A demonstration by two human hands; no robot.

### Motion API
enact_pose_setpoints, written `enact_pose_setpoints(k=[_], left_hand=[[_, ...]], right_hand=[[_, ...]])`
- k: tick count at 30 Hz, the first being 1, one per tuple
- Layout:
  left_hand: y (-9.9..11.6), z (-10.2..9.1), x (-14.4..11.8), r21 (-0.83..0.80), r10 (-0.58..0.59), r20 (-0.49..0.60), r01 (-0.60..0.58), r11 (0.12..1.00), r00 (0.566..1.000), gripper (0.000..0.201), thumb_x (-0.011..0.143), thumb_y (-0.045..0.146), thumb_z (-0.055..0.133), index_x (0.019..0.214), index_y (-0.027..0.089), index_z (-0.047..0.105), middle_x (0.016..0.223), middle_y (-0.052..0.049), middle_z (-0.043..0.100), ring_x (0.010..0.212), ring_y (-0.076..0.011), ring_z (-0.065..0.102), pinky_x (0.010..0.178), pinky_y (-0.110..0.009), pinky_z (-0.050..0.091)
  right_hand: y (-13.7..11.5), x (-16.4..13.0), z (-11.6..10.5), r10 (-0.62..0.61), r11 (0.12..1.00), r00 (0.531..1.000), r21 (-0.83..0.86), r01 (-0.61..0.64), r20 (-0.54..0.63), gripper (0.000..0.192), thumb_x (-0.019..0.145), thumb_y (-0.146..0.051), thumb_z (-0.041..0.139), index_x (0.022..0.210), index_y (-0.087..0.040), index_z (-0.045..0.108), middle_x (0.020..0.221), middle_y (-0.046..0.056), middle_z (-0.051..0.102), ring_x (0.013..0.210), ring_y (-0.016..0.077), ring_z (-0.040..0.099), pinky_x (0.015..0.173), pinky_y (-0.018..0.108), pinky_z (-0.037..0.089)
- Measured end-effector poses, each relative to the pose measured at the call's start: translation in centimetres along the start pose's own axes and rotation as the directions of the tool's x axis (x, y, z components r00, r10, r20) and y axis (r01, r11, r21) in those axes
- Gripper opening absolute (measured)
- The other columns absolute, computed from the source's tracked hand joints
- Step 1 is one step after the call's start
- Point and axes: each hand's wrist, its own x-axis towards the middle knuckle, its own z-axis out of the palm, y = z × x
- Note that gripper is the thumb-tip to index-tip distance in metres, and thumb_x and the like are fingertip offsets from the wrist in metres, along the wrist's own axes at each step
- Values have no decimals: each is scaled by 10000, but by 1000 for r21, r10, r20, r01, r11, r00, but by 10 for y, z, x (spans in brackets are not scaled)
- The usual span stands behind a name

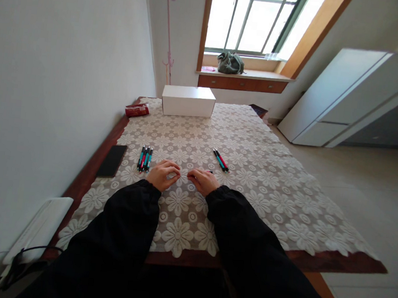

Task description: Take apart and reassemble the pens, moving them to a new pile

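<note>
My left hand (pixel 163 174) is closed in a pinch above the lace tablecloth (pixel 178 236). Facing it across a narrow gap, my right hand (pixel 203 181) is closed too, thumb and fingertips together. Whatever the fingertips hold is too small to make out. A bit of something dark shows just behind the right hand's knuckles, mostly hidden. Left of my left hand, several pens (pixel 144 158) with black, teal and red parts lie side by side. Two more pens (pixel 221 161), one teal and one red, lie slanted beyond my right hand.
A black phone-like slab (pixel 112 161) lies at the table's left edge. Farther back are a red packet (pixel 137 110) and a long white box (pixel 188 105). A white wall borders the left side, with a white device and cables (pixel 39 227) low beside the table.
</note>
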Motion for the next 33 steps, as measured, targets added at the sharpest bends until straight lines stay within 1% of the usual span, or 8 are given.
enact_pose_setpoints(k=[6, 11, 14, 16, 22, 25, 30, 33], left_hand=[[1, 0, 0, -14, 24, 1, -24, 1000, 1000, 73, 854, 277, 645, 862, 252, 713, 1040, -43, 705, 1060, -204, 610, 991, -393, 491], [0, 1, 0, -18, 27, -16, -27, 999, 1000, 90, 868, 287, 628, 865, 246, 709, 1040, -45, 705, 1052, -204, 610, 984, -387, 491], [1, 1, 0, -21, 25, -15, -25, 999, 1000, 94, 872, 286, 624, 869, 244, 707, 1038, -46, 704, 1050, -201, 610, 986, -383, 489], [1, 0, 0, -20, 21, -14, -21, 1000, 1000, 96, 876, 287, 621, 870, 245, 707, 1039, -46, 704, 1053, -200, 609, 991, -383, 486], [2, 0, 0, -20, 30, -9, -30, 999, 999, 107, 881, 298, 617, 870, 244, 709, 1032, -48, 703, 1043, -201, 610, 987, -382, 486], [3, 2, 0, -33, 53, -13, -53, 998, 999, 102, 882, 295, 620, 877, 243, 709, 1026, -46, 704, 1039, -197, 611, 981, -378, 490], [2, 6, 0, -54, 96, -59, -99, 994, 994, 89, 874, 287, 637, 869, 229, 703, 998, -48, 709, 1006, -194, 625, 945, -372, 508], [2, 7, 0, -52, 106, -64, -110, 993, 992, 85, 872, 290, 641, 866, 230, 702, 990, -47, 709, 997, -192, 629, 935, -369, 512]], right_hand=[[-2, 0, 0, 14, 1000, 1000, 17, -14, 2, 138, 962, -248, 505, 1010, -245, 635, 966, 20, 682, 861, 141, 633, 752, 232, 441], [-7, 0, 0, 54, 998, 998, 30, -53, -20, 210, 923, -248, 547, 1129, -225, 582, 952, 29, 661, 853, 160, 628, 759, 253, 450], [-7, 0, 0, 63, 997, 997, 47, -61, -43, 168, 911, -198, 522, 1064, -215, 590, 947, 41, 663, 881, 170, 625, 785, 265, 454], [-6, 0, 1, 62, 997, 997, 47, -60, -41, 122, 919, -212, 516, 1006, -217, 601, 928, 41, 671, 876, 172, 625, 784, 267, 454], [-5, 0, 2, 33, 997, 999, 70, -34, 17, 185, 936, -204, 494, 1072, -226, 618, 862, 17, 697, 846, 159, 644, 783, 254, 448], [-6, 0, 2, 22, 997, 999, 74, -26, 45, 215, 941, -199, 488, 1101, -232, 628, 870, 18, 702, 859, 162, 642, 801, 255, 440], [-4, 0, 4, 18, 997, 997, 75, -24, 76, 233, 941, -192, 493, 1113, -232, 645, 836, 16, 697, 807, 160, 636, 751, 245, 429], [-5, 0, 4, 31, 997, 995, 73, -38, 91, 242, 943, -190, 493, 1127, -232, 645, 805, 10, 691, 763, 155, 631, 721, 240, 422]])
